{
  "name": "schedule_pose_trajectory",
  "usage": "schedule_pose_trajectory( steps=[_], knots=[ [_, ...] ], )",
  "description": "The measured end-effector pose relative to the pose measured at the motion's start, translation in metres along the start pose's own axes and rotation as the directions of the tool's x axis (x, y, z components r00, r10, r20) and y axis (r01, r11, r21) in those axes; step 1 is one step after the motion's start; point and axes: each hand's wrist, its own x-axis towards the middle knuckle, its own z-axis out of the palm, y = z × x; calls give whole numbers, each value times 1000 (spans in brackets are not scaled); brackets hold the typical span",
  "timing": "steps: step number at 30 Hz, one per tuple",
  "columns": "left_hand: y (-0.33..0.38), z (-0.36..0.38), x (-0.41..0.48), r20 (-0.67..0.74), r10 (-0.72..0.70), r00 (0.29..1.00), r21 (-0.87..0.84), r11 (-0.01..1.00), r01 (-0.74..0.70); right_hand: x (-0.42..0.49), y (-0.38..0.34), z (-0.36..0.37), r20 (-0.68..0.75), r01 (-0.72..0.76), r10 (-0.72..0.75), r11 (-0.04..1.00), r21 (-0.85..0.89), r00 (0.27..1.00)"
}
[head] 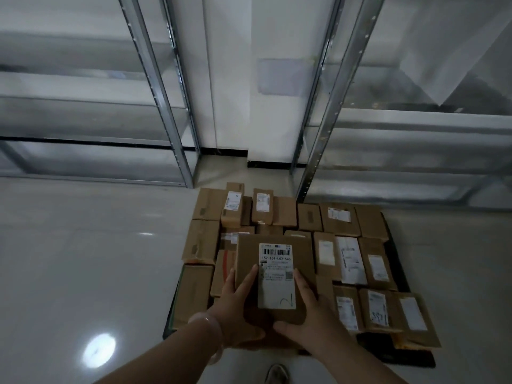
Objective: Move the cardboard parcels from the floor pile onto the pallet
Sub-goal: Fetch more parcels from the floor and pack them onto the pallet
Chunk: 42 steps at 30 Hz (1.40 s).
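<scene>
Clasping one parcel [248, 254] level, left hand [238, 307] and right hand [309, 311] squeeze its sides. Toward twelve o'clock, the pallet [388, 353] looks crowded

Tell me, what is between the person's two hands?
In the head view, a labelled cardboard parcel lies between the left hand and the right hand, both gripping it.

Close under and beyond the grip of the left hand [238, 309] and right hand [310, 314] on the held parcel [274, 275], packed parcels [349, 259] crowd the pallet [410, 357], leaving only thin seams. Right of the grip, more labelled boxes lie tight together. Left of the grip, past the outer row, bare floor [83, 245] gives open passage. Far beyond, shelf uprights [332, 115] flank a gap before the wall [232, 79].
</scene>
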Motion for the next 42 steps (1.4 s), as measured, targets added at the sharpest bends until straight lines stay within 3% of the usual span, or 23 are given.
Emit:
schedule_pose_trajectory(
  steps=[11,25,42],
  knots=[
    [-97,-38,128,-7,-89,996,-182,980,86,177,-41,31,88,-22,35,989,-146,995],
    [-266,-53,310,159,-138,978,-60,987,149,374,-42,151,106,-119,120,993,-12,987],
    [-323,-12,364,157,-132,979,12,991,131,425,0,217,25,-89,89,996,14,996]
  ],
)
